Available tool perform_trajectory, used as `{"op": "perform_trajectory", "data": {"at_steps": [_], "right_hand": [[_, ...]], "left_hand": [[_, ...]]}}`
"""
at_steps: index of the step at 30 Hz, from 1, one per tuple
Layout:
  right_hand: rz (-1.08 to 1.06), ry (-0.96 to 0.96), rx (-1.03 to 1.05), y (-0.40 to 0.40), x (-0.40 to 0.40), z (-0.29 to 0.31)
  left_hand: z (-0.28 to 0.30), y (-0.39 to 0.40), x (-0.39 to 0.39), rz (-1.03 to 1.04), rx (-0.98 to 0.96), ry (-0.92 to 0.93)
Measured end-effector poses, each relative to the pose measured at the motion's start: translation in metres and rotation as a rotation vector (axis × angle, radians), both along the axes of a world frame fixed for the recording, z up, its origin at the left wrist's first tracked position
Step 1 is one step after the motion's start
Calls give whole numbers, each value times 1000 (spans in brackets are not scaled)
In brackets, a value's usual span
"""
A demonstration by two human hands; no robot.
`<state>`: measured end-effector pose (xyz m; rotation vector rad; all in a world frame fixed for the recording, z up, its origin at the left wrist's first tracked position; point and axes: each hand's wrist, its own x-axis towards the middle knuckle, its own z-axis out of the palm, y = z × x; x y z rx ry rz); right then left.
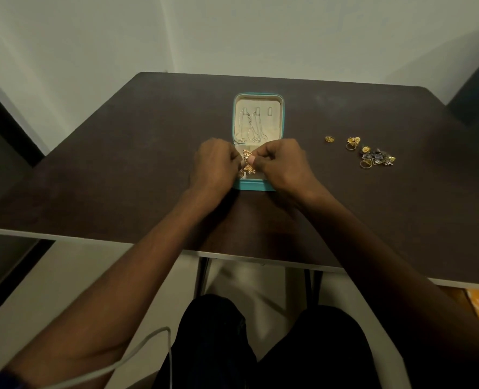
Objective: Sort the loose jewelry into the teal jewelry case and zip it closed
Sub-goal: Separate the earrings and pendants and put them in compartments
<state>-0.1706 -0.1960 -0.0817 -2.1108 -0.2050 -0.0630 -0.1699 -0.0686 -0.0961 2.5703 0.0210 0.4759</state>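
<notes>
Both hands, left hand (pixel 214 164) and right hand (pixel 282 164), pinching gold earring (pixel 247 156) over teal case (pixel 256 186); seat gently; loose pile (pixel 373 155) waits right on bench (pixel 120 164).

Hands: two, the left hand (pixel 216 161) and the right hand (pixel 282 161), fingertips meeting over the case's lower half.
Teal jewelry case (pixel 258 187): one, open, lid beyond the fingers.
Silver chains (pixel 250 126): at least two hang in the lid, just beyond the fingertips; the exact number is unclear.
Lid hooks (pixel 270 111): three in a row above the chains.
Gold pieces (pixel 248 157) at the fingertips: several clustered in the tray; too tangled to count.
Single gold piece (pixel 329 139): one, well right of the right hand's fingers.
Loose jewelry pile (pixel 373 155): one cluster farther right; two gold rings distinguishable, remainder uncountable.
Table (pixel 120 164): one.
</notes>
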Motion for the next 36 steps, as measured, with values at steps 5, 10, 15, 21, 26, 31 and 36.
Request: {"op": "perform_trajectory", "data": {"at_steps": [5,10,15,21,26,31,36], "right_hand": [[27,-6,-54,7,3,7],[28,57,-61,14,5,8],[75,131,-180,11,12,9],[35,65,-368,13,12,1],[30,-44,-492,17,-1,1],[-41,-243,-595,20,-22,4],[-59,-375,-637,18,-28,-4]], "left_hand": [[0,4,-4,4,-111,51],[17,10,-10,-66,-632,274],[21,14,-11,-106,-684,382],[12,15,-7,-103,-538,343],[12,11,-5,-72,-268,272],[13,6,-9,-28,-179,220],[6,0,-11,13,-127,150]]}}
